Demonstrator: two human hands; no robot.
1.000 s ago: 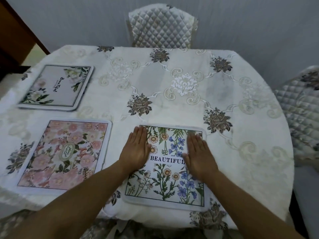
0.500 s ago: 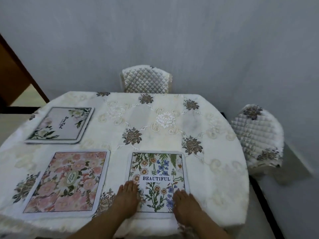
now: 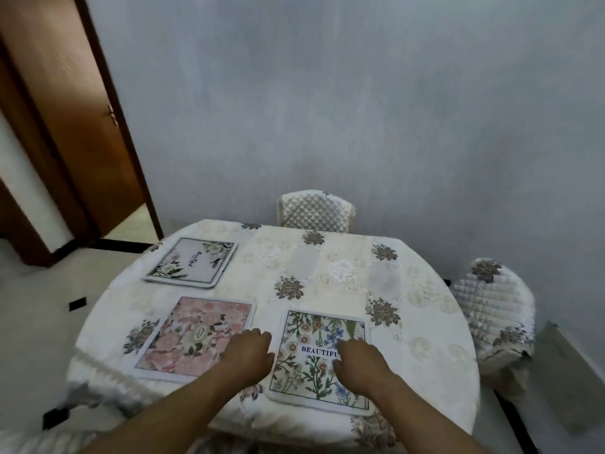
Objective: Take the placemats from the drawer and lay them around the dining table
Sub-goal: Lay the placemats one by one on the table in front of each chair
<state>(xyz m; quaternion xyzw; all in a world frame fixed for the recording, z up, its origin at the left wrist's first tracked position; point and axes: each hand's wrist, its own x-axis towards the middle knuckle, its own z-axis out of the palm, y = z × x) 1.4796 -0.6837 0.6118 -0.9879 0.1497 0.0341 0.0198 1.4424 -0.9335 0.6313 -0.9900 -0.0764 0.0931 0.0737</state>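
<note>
Three placemats lie on the round dining table (image 3: 422, 326), which is covered with a cream floral cloth. A white mat with green leaves (image 3: 191, 263) is at the far left. A pink flowered mat (image 3: 193, 337) lies near the front left edge. A wildflower mat printed BEAUTIFUL (image 3: 316, 365) lies at the front edge. My left hand (image 3: 248, 353) hovers over the gap between the pink mat and the wildflower mat, fingers loosely curled, holding nothing. My right hand (image 3: 360, 362) is over the right half of the wildflower mat, also empty and loosely curled.
A quilted chair (image 3: 316, 209) stands at the far side of the table against the grey wall. A second quilted chair (image 3: 494, 309) stands at the right. A brown wooden door (image 3: 65, 109) is at the left, beyond the table.
My hands lay flat on the wildflower mat; they have lifted off and drawn back with fingers curled. My view has pulled back and up, showing more wall and the door.
</note>
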